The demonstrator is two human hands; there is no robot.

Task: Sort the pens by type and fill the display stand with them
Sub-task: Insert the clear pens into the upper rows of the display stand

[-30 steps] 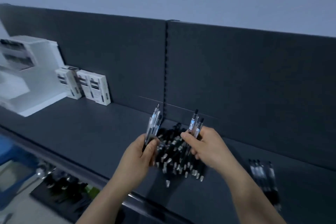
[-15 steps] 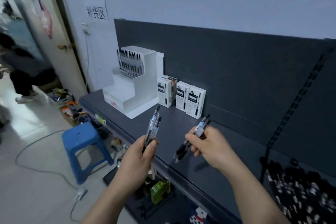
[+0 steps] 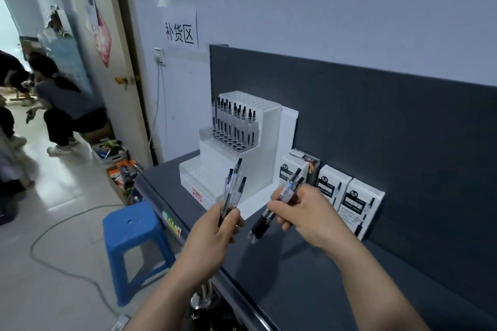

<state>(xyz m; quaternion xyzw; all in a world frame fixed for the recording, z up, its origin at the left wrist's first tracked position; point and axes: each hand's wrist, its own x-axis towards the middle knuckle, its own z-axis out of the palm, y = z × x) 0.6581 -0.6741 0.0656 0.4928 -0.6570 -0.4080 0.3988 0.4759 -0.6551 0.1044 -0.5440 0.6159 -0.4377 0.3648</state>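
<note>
A white stepped display stand sits at the left end of the dark shelf. Several clear pens with black caps stand in its top tier; the lower tiers show bare holes. My left hand grips a bunch of clear pens upright, in front of the stand. My right hand pinches two pens with black grips, tilted with tips down-left, to the right of the stand.
White pen boxes lean on the dark back panel right of the stand. A blue stool and a cable lie on the floor at left. People crouch in the doorway.
The view swung left from the pile of loose pens to the display stand. Both hands carried their pens along and now hold them close in front of the stand.
</note>
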